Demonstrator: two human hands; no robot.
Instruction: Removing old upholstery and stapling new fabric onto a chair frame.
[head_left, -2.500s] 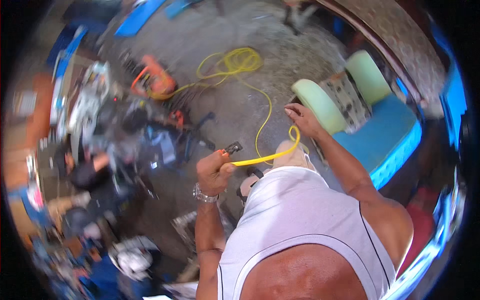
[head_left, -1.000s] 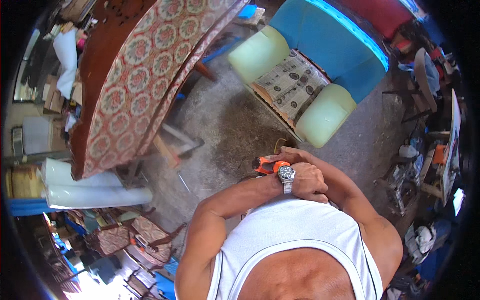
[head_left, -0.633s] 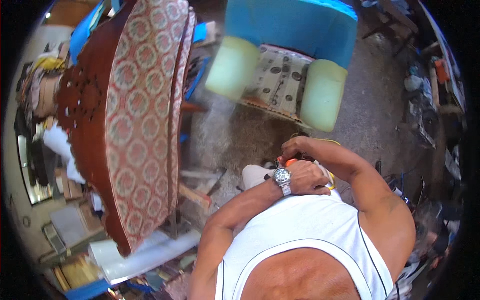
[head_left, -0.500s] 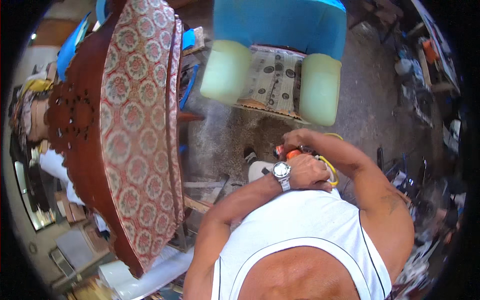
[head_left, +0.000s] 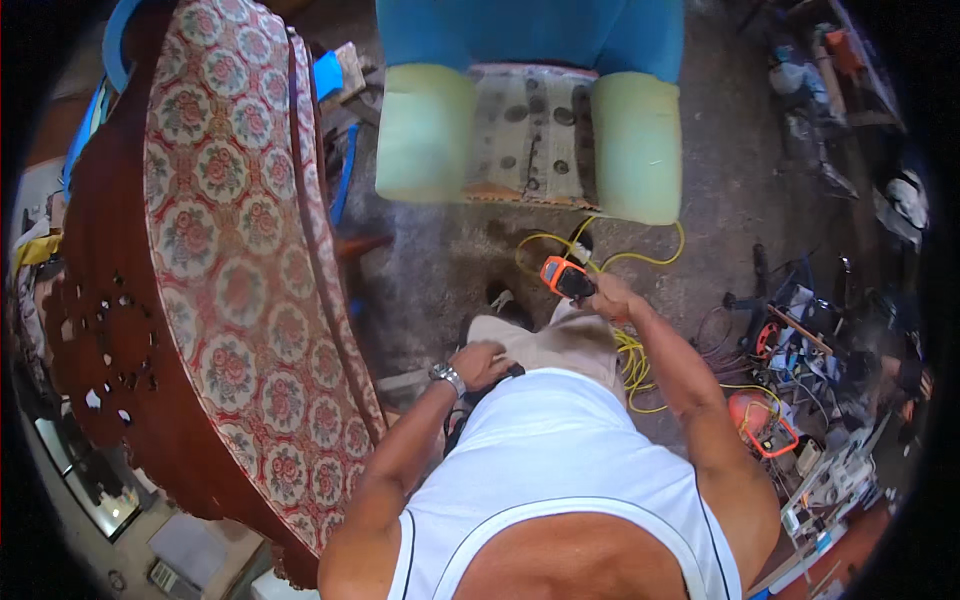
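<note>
My right hand (head_left: 608,300) grips an orange-and-black power tool (head_left: 566,280), held out in front of my right thigh. My left hand (head_left: 482,364), with a metal watch at its wrist, rests at the waist of my beige shorts (head_left: 530,345), fingers loosely apart and holding nothing visible. Beyond my feet stands an armchair with a blue back (head_left: 530,30), pale foam arms (head_left: 635,145) and a patterned seat (head_left: 530,130). A yellow hose (head_left: 650,250) loops on the floor below the chair and beside my right leg.
A carved wooden sofa with floral upholstery (head_left: 240,300) fills the left side, close beside me. At right lie an orange machine (head_left: 750,420), hoses, cords and scattered clutter (head_left: 815,360). A small blue piece (head_left: 328,72) sits behind the sofa, above bare concrete floor (head_left: 720,180).
My hands have parted: the right has brought the orange tool forward, the left has moved back toward my waist. The view has turned, so the armchair now sits straight ahead of me.
</note>
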